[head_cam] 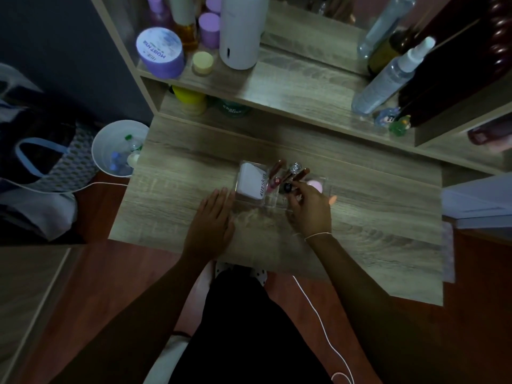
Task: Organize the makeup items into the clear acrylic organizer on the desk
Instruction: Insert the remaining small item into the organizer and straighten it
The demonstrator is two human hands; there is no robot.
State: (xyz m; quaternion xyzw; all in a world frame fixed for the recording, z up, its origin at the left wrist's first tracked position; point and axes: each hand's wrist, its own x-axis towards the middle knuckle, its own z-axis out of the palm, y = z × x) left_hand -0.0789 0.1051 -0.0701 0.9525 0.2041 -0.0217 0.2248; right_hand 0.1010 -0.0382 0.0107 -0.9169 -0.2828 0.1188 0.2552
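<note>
The clear acrylic organizer (326, 182) stands in the middle of the wooden desk (171, 200). A white compact (250, 180) fills its left compartment. Lip tubes (277, 170) and a silver-capped tube (295, 168) lean in the middle slots, and a pink sponge (315, 185) sits in the right one. My right hand (310, 209) rests over the organizer's front right, its fingertips pinched on a small dark-capped makeup item (287, 187) at a middle slot. My left hand (212, 221) lies flat on the desk, fingers apart, just left of the organizer. An orange item (333, 200) peeks out beside my right hand.
A raised shelf (291, 87) behind the desk holds a purple jar (160, 52), a white cylinder (241, 31), bottles and a spray bottle (388, 79). A white bin (117, 148) stands at the left of the desk. A white cable (318, 314) runs along the floor.
</note>
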